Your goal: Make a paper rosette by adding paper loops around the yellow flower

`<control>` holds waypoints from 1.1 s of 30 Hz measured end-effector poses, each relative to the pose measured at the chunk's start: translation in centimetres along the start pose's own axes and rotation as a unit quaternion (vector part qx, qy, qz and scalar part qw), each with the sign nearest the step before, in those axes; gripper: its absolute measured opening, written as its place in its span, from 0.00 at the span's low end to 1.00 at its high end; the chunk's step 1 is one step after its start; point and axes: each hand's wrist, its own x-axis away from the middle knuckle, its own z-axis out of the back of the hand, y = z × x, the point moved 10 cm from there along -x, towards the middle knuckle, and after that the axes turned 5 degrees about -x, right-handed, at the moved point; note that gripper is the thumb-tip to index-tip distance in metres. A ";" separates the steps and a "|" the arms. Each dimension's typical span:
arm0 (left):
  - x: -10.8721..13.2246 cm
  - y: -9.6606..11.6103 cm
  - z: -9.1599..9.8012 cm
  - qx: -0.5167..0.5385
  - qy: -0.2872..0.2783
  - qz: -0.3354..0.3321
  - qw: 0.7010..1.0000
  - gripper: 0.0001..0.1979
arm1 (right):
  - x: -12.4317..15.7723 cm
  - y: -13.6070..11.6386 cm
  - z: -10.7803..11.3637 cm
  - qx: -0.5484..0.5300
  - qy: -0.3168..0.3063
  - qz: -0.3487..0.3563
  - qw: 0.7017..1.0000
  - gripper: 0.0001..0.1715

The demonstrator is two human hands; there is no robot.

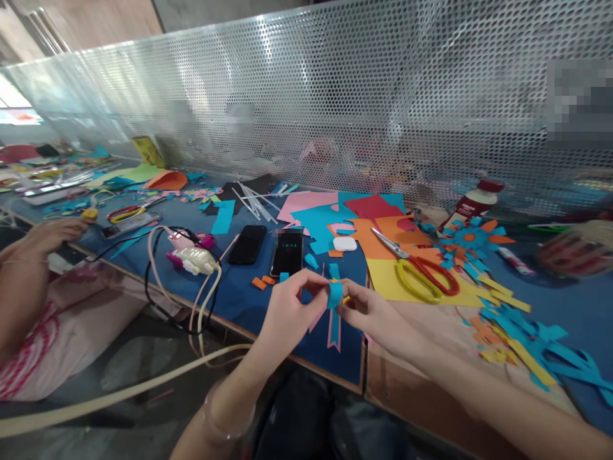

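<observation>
Between my two hands is a small curled blue paper strip (335,294), pinched from both sides. The fingertips of my left hand (297,306) close on its left edge. On its right side, my right hand (371,314) grips it between thumb and fingers. Below the strip lies a pink and blue paper ribbon (334,335) with a notched end, on the blue table. Orange paper scraps (261,282) are left of my hands. A white case (345,243) and a phone with a lit screen (287,253) lie just beyond them.
Scissors (416,271) with red and yellow handles rest on orange and yellow paper (383,246). A bottle (472,204) and a blue paper flower (472,236) stand right. Glue guns' cables (204,306) hang over the edge near a dark phone (248,245). Another person's hand (60,231) is at left.
</observation>
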 end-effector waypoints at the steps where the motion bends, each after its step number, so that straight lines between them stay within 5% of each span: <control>1: 0.0 0.0 0.0 -0.002 -0.001 0.000 1.000 0.05 | 0.0 0.1 -0.1 0.000 -0.003 0.000 1.000 0.06; 33: 0.5 0.3 -0.6 -0.009 -0.009 -0.015 1.000 0.06 | 0.1 1.3 -0.3 -0.005 -0.022 0.016 1.000 0.04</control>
